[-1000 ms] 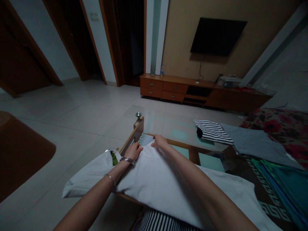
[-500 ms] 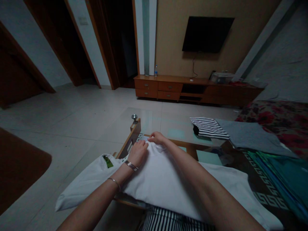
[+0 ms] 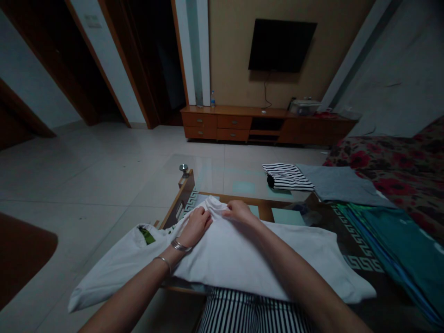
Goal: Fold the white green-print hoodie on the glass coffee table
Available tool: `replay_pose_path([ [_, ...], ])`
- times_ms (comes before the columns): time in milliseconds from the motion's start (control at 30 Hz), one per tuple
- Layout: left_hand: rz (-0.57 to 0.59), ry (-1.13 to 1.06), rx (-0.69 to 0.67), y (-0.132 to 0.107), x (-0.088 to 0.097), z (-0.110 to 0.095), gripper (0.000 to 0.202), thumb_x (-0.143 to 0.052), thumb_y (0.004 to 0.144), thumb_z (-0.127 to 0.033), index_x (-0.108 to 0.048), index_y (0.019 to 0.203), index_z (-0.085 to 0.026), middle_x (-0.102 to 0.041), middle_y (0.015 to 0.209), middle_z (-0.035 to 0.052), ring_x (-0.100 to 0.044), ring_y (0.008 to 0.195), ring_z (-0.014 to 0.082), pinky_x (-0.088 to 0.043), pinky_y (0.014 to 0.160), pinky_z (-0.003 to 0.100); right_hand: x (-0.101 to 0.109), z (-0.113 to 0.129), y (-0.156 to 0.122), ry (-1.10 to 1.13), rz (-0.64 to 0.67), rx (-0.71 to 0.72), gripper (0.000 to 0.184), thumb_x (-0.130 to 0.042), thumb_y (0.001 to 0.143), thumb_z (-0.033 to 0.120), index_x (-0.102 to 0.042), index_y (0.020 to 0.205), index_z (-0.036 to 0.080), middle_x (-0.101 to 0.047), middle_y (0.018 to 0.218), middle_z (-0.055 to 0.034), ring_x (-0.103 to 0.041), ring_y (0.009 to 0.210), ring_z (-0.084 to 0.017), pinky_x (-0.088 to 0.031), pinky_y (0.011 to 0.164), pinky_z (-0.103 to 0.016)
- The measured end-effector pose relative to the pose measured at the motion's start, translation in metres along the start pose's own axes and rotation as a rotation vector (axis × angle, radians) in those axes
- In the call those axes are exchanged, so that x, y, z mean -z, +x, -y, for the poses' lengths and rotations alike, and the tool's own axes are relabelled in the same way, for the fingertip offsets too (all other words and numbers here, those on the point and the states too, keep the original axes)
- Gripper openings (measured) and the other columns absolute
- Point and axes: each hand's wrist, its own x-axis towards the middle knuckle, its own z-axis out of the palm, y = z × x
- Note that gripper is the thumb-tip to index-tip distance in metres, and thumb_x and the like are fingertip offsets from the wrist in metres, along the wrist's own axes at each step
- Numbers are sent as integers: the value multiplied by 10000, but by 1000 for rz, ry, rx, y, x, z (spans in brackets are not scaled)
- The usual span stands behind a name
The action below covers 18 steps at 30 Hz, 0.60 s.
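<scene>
While my right hand (image 3: 240,212) pinched the white garment (image 3: 239,254) near its far edge, my left hand (image 3: 195,227) lay curled on it, whether gripping I couldn't tell.

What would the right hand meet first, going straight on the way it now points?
The right hand, touching the white fabric garment, would likely meet a bunched fold of it first, just ahead; depth there is hard to judge.
</scene>
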Motion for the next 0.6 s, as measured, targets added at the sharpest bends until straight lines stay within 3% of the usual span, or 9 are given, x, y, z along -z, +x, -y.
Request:
replay_pose_path([
  [67,-11,-12,6,1,-1,0,167,-460,904,-296,-566,919,-168,-517,954,79,-487,925,220,-411,851,364,-18,15,-17,-21,-91,107,110,-629,708,242,-664,786,173,-685,859,-73,-578,786,-185,-346,656,-252],
  [167,-26,-35,-9,1,-4,2,147,-473,894,-277,-566,939,-173,-527,1020,88,-492,979,227,-412,881,374,-41,28,-39,-2,-178,223,143,-571,733,128,-627,853,182,-669,926,-64,-562,857,-182,-356,724,-253],
  [333,-33,-43,-13,1,-4,3,143,-480,887,-262,-558,963,-169,-524,1046,93,-491,998,230,-414,885,374,-52,18,-48,73,-234,334,158,-596,790,173,-614,944,203,-654,977,-54,-556,946,-192,-368,825,-276],
  [467,-17,-11,3,1,-2,1,187,-461,902,-289,-561,1007,-171,-507,1032,88,-490,974,222,-414,867,365,-36,-5,-26,195,-341,225,154,-580,806,169,-645,943,195,-669,987,-50,-577,941,-176,-383,831,-255],
  [600,-9,27,25,-1,-1,-1,238,-453,905,-305,-573,1071,-183,-496,1004,82,-490,934,215,-407,852,358,-26,-18,-3,180,-291,-12,179,-616,778,212,-671,949,201,-692,978,-47,-604,923,-180,-394,783,-248],
])
